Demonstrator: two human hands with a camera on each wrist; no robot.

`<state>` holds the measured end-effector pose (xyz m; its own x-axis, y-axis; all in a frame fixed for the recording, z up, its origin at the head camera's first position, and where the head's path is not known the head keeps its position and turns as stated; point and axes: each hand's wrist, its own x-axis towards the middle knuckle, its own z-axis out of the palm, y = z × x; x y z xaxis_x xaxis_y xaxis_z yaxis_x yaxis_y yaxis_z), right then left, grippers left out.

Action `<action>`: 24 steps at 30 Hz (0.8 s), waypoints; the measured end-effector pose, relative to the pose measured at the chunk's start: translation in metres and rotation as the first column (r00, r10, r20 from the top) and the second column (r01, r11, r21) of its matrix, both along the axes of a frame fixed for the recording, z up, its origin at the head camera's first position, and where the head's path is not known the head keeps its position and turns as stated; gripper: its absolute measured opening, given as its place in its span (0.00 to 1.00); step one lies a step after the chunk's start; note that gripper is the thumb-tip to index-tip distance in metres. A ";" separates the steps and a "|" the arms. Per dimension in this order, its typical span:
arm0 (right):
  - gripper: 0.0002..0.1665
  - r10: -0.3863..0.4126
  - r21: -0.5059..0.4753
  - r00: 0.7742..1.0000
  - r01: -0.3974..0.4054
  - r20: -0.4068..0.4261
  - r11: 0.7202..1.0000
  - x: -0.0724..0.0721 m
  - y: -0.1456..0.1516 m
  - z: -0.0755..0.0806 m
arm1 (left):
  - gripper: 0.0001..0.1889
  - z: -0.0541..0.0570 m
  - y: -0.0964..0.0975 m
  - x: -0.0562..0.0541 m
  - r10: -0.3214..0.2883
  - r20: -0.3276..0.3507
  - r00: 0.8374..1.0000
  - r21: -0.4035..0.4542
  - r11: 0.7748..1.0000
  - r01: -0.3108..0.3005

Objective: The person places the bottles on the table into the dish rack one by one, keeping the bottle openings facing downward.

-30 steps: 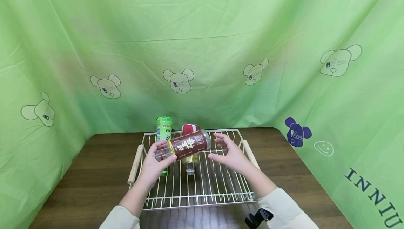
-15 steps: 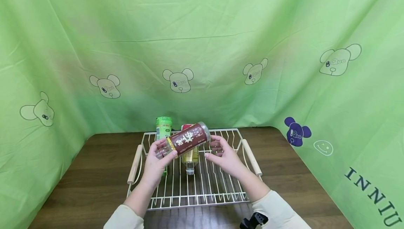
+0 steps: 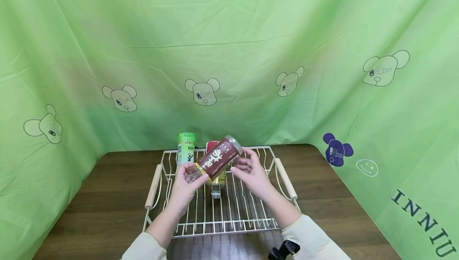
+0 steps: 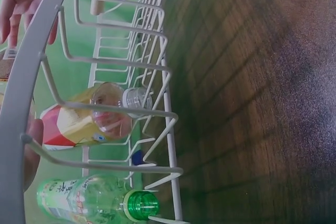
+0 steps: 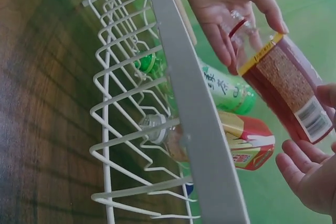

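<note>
A clear plastic drink bottle (image 3: 218, 157) with a dark red-brown label and white lettering is held tilted above the rack, its base up to the right. My left hand (image 3: 184, 190) grips its neck end between thumb and fingers. Beside the base is my right hand (image 3: 256, 178), its fingers spread loosely around that end; whether they press on it is unclear. Underneath, a bottle with a red and yellow label (image 5: 249, 140) lies on the white wire rack (image 3: 229, 223), partly hidden in the head view. A green bottle (image 3: 186, 146) lies to its left.
The rack has wooden handles (image 3: 153, 186) on its left and right sides and stands on a dark wood table (image 3: 104, 200). Green printed cloth (image 3: 247, 57) hangs behind and at both sides. A black wrist device (image 3: 285, 250) shows by the right sleeve.
The bottle has tilted more steeply, its base rising. The left hand has moved slightly right, and the right hand has come left, closer around the base.
</note>
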<state>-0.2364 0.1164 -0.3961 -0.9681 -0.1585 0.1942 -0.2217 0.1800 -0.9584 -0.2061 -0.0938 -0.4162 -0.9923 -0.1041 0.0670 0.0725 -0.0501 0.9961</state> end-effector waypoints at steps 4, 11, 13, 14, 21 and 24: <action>0.49 -0.006 -0.010 1.000 0.006 -0.011 1.000 0.000 -0.003 0.000 | 0.30 0.000 0.003 0.001 -0.044 0.020 0.999 -0.019 0.999 0.044; 0.59 -0.008 -0.033 1.000 0.009 0.022 0.999 0.003 -0.011 0.004 | 0.31 -0.001 0.012 0.003 -0.133 0.038 0.990 -0.030 0.991 0.134; 0.61 -0.006 -0.041 1.000 0.007 0.029 0.999 0.003 -0.013 0.005 | 0.31 -0.001 0.014 0.003 -0.143 0.038 0.989 -0.034 0.989 0.144; 0.61 -0.010 -0.039 0.999 0.012 0.032 0.999 0.003 -0.014 0.006 | 0.31 -0.001 0.015 0.003 -0.145 0.038 0.989 -0.038 0.988 0.146; 0.65 -0.042 -0.030 0.998 0.043 0.044 0.999 0.002 -0.018 0.003 | 0.32 -0.003 0.021 0.003 -0.147 0.040 0.988 -0.056 0.987 0.149; 0.66 -0.055 -0.032 0.998 0.056 0.039 0.998 0.000 -0.019 0.001 | 0.32 -0.003 0.023 0.003 -0.142 0.042 0.989 -0.068 0.987 0.145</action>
